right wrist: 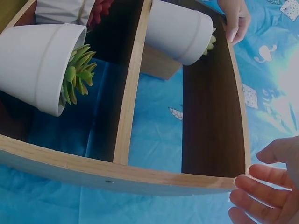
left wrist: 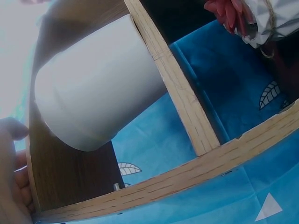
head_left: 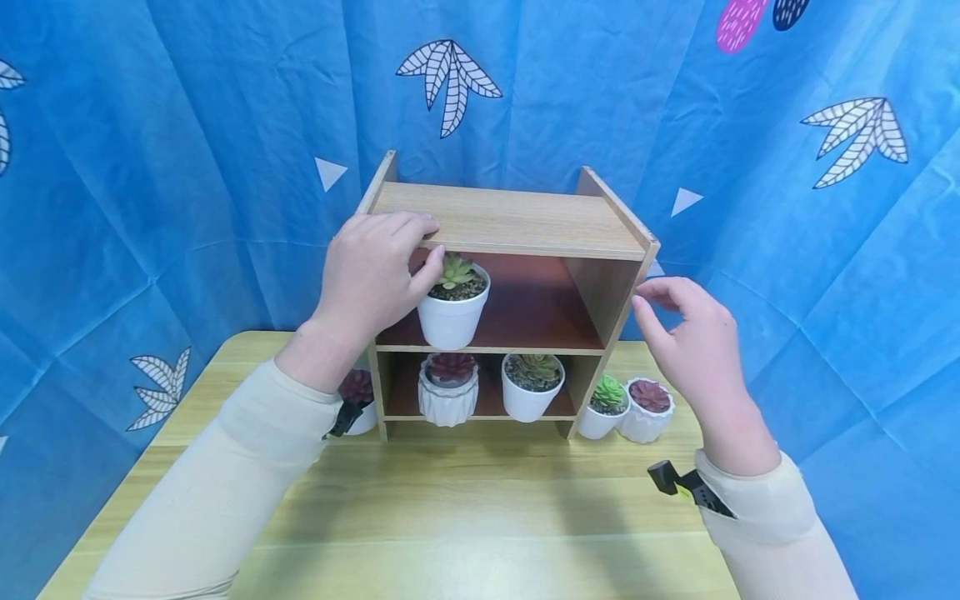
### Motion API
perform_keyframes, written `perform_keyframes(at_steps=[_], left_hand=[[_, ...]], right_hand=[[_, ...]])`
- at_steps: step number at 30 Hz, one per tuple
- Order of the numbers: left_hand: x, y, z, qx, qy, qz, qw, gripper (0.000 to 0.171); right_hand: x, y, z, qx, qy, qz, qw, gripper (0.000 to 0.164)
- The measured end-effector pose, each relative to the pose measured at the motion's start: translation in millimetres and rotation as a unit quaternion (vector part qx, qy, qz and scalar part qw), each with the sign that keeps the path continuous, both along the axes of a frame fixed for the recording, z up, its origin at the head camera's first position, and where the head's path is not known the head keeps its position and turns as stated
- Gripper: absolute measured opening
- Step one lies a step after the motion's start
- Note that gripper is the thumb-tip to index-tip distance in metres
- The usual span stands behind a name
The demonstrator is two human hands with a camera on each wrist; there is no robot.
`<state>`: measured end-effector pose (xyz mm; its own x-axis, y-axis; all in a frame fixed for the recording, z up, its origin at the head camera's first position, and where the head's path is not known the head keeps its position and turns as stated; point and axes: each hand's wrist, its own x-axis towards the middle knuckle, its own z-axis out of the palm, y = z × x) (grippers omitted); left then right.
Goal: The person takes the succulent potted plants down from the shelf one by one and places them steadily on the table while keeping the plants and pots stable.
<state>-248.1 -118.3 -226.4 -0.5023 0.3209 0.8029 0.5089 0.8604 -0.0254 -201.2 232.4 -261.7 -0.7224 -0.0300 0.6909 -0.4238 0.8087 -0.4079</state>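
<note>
My left hand (head_left: 375,267) rests at the top board's front edge, left of centre, on a small wooden shelf (head_left: 510,221). Just below its thumb, a smooth white pot with a green succulent (head_left: 452,321) stands in the upper compartment. My right hand (head_left: 693,333) is by the shelf's upper right corner, fingers loosely bent and holding nothing; whether its fingertips touch the wood is unclear. In the lower compartment are a faceted white pot with a dark red succulent (head_left: 448,400) and a smooth white pot with a green one (head_left: 531,398).
Right of the shelf stand a bright green potted succulent (head_left: 606,408) and a dark red one (head_left: 647,408). Another red succulent (head_left: 358,390) is partly hidden behind my left wrist. Everything stands on a light wooden table (head_left: 450,508) before a blue patterned curtain (head_left: 247,125).
</note>
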Motion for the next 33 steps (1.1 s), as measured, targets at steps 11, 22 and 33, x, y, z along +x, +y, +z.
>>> perform_keyframes(at_steps=[11, 22, 33], left_hand=[[0.4, 0, 1.2, -0.001, -0.003, 0.003, 1.0000, 0.035], [-0.2, -1, 2.1, -0.001, -0.007, 0.001, 1.0000, 0.035], [0.8, -1, 3.6, -0.001, -0.007, -0.001, 1.0000, 0.034]], right_hand=[[0.1, -7, 7.8, 0.006, 0.035, 0.007, 0.999, 0.021], [-6.2, -15, 14.5, 0.032, 0.100, 0.031, 0.994, 0.018], [-10.0, -25, 26.2, 0.051, 0.129, 0.052, 0.989, 0.021]])
